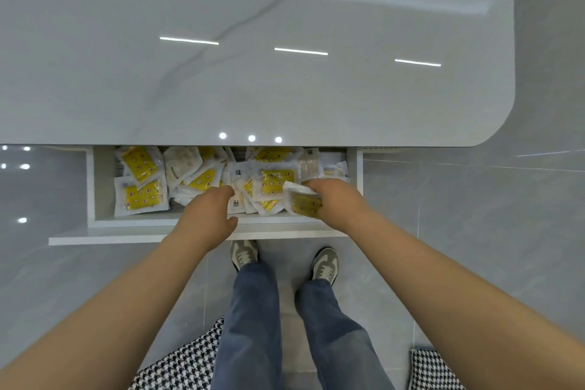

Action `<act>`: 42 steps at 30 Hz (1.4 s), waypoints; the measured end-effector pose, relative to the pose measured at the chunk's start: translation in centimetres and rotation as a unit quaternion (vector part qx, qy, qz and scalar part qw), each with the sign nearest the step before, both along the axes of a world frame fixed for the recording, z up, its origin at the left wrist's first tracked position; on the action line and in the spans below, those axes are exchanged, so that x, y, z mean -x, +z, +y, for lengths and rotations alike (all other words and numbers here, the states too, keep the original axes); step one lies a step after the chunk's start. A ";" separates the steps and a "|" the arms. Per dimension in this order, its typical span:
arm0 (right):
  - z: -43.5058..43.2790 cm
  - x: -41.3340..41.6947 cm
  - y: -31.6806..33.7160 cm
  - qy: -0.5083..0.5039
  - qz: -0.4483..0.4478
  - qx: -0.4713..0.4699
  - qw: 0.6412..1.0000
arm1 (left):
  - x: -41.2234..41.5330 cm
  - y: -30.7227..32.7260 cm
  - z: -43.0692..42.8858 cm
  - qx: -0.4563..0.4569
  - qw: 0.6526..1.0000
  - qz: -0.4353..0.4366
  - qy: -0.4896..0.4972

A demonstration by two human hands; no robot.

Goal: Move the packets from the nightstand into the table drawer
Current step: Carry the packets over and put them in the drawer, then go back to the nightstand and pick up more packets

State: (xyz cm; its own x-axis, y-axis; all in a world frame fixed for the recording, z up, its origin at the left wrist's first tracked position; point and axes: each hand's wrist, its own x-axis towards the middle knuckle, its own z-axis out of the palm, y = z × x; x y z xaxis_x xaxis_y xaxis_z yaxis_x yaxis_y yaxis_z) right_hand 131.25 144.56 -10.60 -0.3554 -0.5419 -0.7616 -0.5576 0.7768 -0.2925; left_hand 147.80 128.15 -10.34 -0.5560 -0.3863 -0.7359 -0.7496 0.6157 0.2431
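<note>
- Head view looks straight down on the table top [253, 41]: a broad, glossy slab, pale grey with faint marble veins and a rounded corner, mirroring the ceiling lights.
- Under its near edge the drawer [126, 226] stands pulled out, a white box with flat matte walls.
- Inside, the packets [142, 196] lie heaped and overlapping across most of the drawer's floor. They are flat, roughly square pouches of crinkly clear-white film with yellow dotted inserts. Judging by this heap, much of the move is done. The nightstand is out of view, so what is left there cannot be told.
- The left hand [209, 212] reaches over the front wall with its fingers stretched onto the pile and its thumb held apart. Nothing is seen in its grasp.
- The right hand [338, 199], apart from the left, curls round a held packet [304, 204] low over the drawer's right part. That packet is not yet let go, so dropping it looks like the step in hand.
</note>
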 end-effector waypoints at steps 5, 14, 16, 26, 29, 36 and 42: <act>-2.3 -0.5 -0.2 0.056 0.040 0.015 0.997 | -1.3 1.3 -0.8 0.015 1.000 -0.007 -0.007; 0.6 -0.7 6.3 0.020 0.047 -0.003 0.999 | -0.6 8.5 0.2 0.019 0.999 0.025 -0.036; 2.1 -0.7 8.9 -0.002 0.054 -0.002 0.999 | 0.2 11.1 0.8 0.025 0.997 0.040 -0.056; 12.2 0.1 26.5 -0.127 0.120 0.068 0.982 | 5.9 27.7 7.5 0.058 0.972 0.106 -0.200; 16.6 0.6 32.2 -0.182 0.141 0.100 0.968 | 8.1 32.9 11.2 0.068 0.961 0.144 -0.227; 28.5 3.3 44.1 -0.260 0.249 0.193 0.913 | 14.2 43.1 22.1 0.099 0.911 0.254 -0.309; 37.4 5.3 51.2 -0.307 0.339 0.220 0.862 | 19.1 50.1 29.9 0.104 0.863 0.355 -0.345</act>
